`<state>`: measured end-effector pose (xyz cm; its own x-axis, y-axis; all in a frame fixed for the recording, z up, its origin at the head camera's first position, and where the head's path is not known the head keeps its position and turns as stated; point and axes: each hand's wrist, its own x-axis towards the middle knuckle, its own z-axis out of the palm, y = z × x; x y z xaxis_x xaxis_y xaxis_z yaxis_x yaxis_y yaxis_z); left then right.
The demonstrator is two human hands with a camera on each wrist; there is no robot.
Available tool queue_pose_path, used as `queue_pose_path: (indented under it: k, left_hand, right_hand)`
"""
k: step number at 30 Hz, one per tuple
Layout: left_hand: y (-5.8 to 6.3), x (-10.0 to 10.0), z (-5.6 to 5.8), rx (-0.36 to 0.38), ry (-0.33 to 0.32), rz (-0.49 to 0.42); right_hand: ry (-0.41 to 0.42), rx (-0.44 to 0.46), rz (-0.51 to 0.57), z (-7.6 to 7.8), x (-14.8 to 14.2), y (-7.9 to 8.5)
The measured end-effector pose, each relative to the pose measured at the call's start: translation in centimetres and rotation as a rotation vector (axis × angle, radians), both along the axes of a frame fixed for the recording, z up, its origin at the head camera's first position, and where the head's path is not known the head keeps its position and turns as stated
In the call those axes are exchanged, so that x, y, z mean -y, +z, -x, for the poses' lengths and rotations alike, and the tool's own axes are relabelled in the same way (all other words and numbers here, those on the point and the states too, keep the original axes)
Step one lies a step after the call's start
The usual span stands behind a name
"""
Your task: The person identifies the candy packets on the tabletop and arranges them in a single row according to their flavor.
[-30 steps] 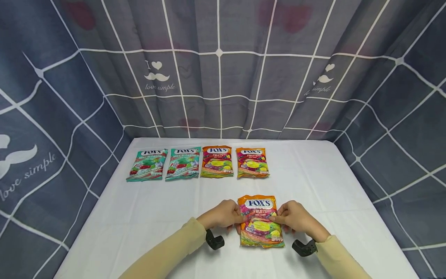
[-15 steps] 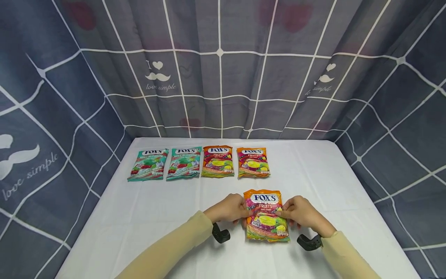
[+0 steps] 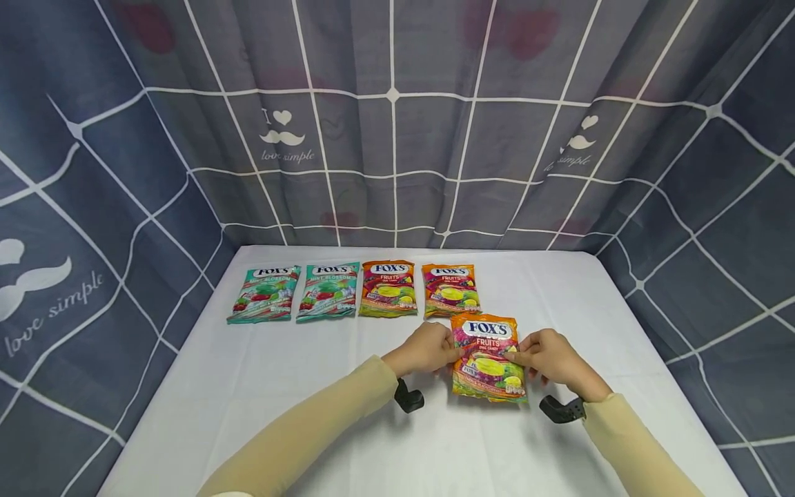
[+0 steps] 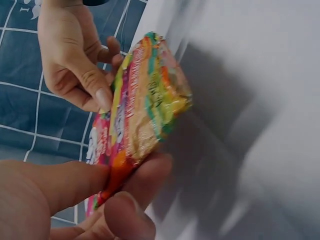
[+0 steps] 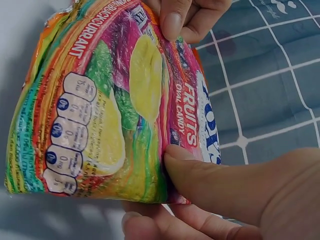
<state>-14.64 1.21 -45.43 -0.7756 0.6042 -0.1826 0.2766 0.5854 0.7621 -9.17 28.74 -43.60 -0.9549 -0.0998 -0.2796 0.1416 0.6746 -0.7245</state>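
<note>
An orange Fox's Fruits candy bag (image 3: pixel 487 366) is held between both hands, raised off the white table. My left hand (image 3: pixel 428 347) pinches its left edge, thumb on the front and fingers behind, as the left wrist view shows. On the opposite edge my right hand (image 3: pixel 553 357) grips the bag the same way. In the right wrist view the front of the candy bag (image 5: pixel 110 110) faces the camera, with the right thumb pressed on it. Just beyond the held bag lies another orange Fox's Fruits bag (image 3: pixel 450 290).
Along the back of the white table (image 3: pixel 279 428) lie a second orange bag (image 3: pixel 388 288) and two green Mint Blossom bags (image 3: pixel 263 295), (image 3: pixel 327 292), in a row with the other Fruits bag. A checked grey curtain (image 3: pixel 348 138) encloses the back and sides.
Both hands have carried the candy bag away from the front of the table, further back and somewhat to the right. The bags in the back row stay where they were.
</note>
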Motion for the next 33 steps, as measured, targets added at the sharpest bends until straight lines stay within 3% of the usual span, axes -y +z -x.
queue_pose_path:
  k: [3,6,10,16,25,33]
  left_hand:
    - [0.0,-0.7,0.8,-0.072,0.000,0.005]
    - [0.1,-1.3,1.7,-0.094,0.019,-0.011]
    - [0.1,-2.2,2.8,-0.078,0.039,-0.037]
    - [0.3,-3.4,4.3,-0.117,0.086,-0.021]
    - [1.0,-5.3,6.0,-0.157,0.136,-0.016]
    - [0.9,-6.5,7.4,-0.152,0.226,-0.021]
  right_hand:
    - [-0.015,-0.005,-0.008,0.8,-0.5,0.5]
    - [-0.031,-0.013,-0.003,1.7,-1.1,0.8]
    - [-0.055,-0.020,0.000,2.7,-1.9,0.7]
    - [-0.095,-0.039,0.000,4.2,-2.7,0.3]
    - [-0.160,-0.067,0.002,6.3,-3.9,0.2]
    - [-0.219,-0.115,-0.030,8.4,-4.6,-0.2]
